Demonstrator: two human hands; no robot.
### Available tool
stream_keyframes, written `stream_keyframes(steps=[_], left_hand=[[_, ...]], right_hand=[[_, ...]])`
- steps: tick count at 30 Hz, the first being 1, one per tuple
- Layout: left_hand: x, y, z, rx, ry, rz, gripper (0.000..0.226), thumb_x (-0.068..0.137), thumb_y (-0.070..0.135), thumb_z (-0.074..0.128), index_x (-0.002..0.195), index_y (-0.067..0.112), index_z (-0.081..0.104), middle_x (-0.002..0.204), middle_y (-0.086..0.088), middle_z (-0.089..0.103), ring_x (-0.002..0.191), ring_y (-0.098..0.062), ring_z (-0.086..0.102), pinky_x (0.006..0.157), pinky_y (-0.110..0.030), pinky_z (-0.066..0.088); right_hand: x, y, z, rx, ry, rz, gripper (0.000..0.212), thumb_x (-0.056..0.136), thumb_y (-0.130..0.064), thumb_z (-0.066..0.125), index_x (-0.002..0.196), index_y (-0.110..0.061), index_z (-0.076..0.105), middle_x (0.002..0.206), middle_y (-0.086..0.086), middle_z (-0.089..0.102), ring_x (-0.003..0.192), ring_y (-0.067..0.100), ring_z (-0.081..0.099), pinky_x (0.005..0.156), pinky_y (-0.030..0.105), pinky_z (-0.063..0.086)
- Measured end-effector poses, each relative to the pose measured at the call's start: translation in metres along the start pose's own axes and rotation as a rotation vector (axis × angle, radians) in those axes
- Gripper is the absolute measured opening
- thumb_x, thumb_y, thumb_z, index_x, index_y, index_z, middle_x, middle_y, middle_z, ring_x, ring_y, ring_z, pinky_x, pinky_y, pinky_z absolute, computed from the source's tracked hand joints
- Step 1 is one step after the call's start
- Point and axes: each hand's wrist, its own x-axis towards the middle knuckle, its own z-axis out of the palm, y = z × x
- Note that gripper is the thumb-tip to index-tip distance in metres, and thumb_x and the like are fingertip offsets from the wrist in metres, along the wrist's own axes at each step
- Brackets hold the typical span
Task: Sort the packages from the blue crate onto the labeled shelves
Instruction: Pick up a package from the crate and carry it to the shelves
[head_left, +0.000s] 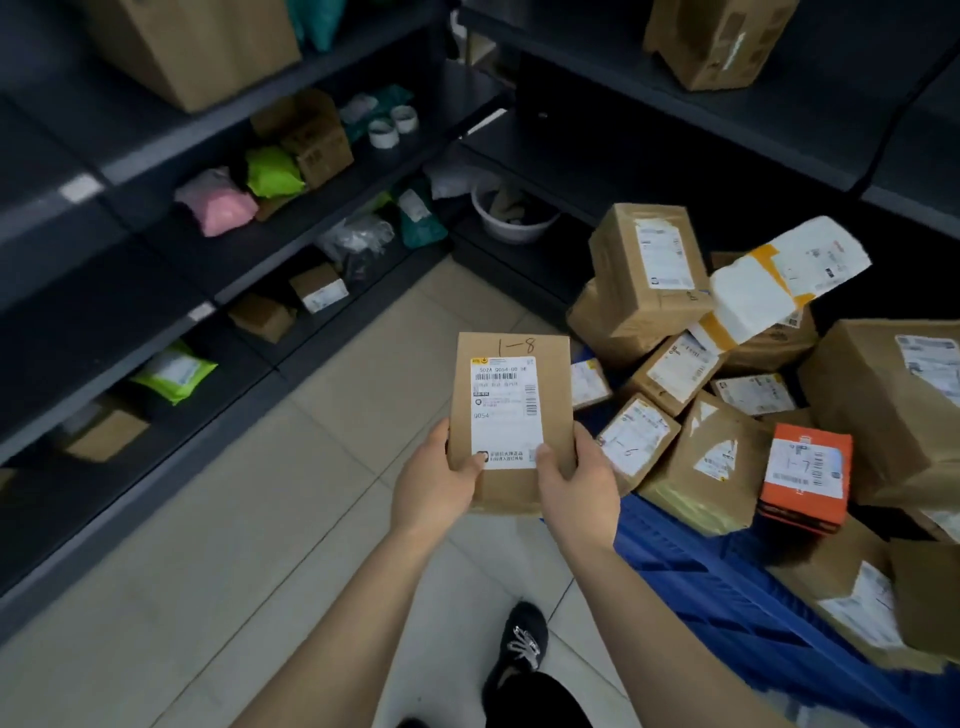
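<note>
a black shoe (522, 642) and two bare forearms sit closest, over a pale tiled floor (249, 519) that runs as an open strip between the dark shelves (249, 280) on the left and the blue crate (701, 582) on the right. the strip narrows toward the far corner, where a white basin (514, 221) sits low down. the crate's near rim lies just beside the right forearm, and brown parcels are heaped in it, an orange box (805, 475) marked 1-7 among them. the package (511, 410), a flat brown carton hand-marked 1-8 with a white label facing up, is in the air above the floor, just left of the crate. the left grip (436, 486) and right grip (576, 488) clasp its lower corners, thumbs pressed on the label face, fingers hidden behind.
</note>
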Motion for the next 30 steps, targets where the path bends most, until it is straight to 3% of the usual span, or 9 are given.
stream_keyframes(steps=[9,15,19,21,24,30], left_hand=[[-0.075,-0.082,-0.139,-0.135,0.323,-0.082,0.036,0.092,0.025,0.059,0.127,0.030,0.052,0.119,0.012,0.065,0.105,-0.012,0.062,0.089,-0.036,0.052],[-0.105,-0.123,-0.210,-0.223,0.550,-0.165,0.045,0.092,0.022,0.059,0.135,0.032,0.047,0.117,0.016,0.061,0.104,-0.010,0.057,0.088,-0.029,0.047],[-0.111,-0.146,-0.245,-0.281,0.676,-0.252,0.049,0.093,0.025,0.058,0.139,0.033,0.044,0.125,0.013,0.060,0.109,-0.012,0.057,0.092,-0.039,0.051],[-0.112,-0.157,-0.259,-0.310,0.745,-0.295,0.048,0.093,0.025,0.058,0.139,0.032,0.045,0.127,0.010,0.061,0.110,-0.014,0.058,0.092,-0.041,0.051],[-0.116,-0.171,-0.280,-0.339,0.845,-0.347,0.047,0.092,0.023,0.059,0.137,0.031,0.047,0.125,0.010,0.062,0.105,-0.013,0.059,0.091,-0.039,0.052],[-0.128,-0.206,-0.322,-0.366,0.974,-0.431,0.045,0.093,0.023,0.059,0.136,0.029,0.047,0.123,0.011,0.062,0.101,-0.013,0.058,0.090,-0.036,0.051]], right_hand=[[-0.097,-0.095,0.089,0.075,-0.216,-0.226,0.046,0.090,-0.033,0.060,0.135,-0.028,0.051,0.122,-0.008,0.062,0.110,0.011,0.056,0.094,0.040,0.050],[-0.138,-0.153,0.146,0.112,-0.413,-0.362,0.041,0.091,-0.025,0.061,0.132,-0.027,0.055,0.113,-0.014,0.063,0.106,0.008,0.058,0.091,0.032,0.050],[-0.149,-0.187,0.187,0.101,-0.533,-0.447,0.042,0.091,-0.023,0.063,0.132,-0.024,0.056,0.102,-0.020,0.059,0.092,0.000,0.056,0.080,0.020,0.043],[-0.153,-0.204,0.207,0.083,-0.610,-0.480,0.046,0.091,-0.025,0.063,0.136,-0.024,0.053,0.112,-0.014,0.062,0.098,0.003,0.057,0.084,0.023,0.047],[-0.162,-0.226,0.239,0.050,-0.709,-0.512,0.056,0.090,-0.030,0.064,0.143,-0.027,0.045,0.132,-0.005,0.057,0.117,0.014,0.054,0.099,0.039,0.049],[-0.193,-0.261,0.295,-0.017,-0.853,-0.653,0.047,0.090,-0.033,0.062,0.136,-0.033,0.049,0.126,-0.011,0.059,0.110,0.010,0.056,0.093,0.040,0.052]])
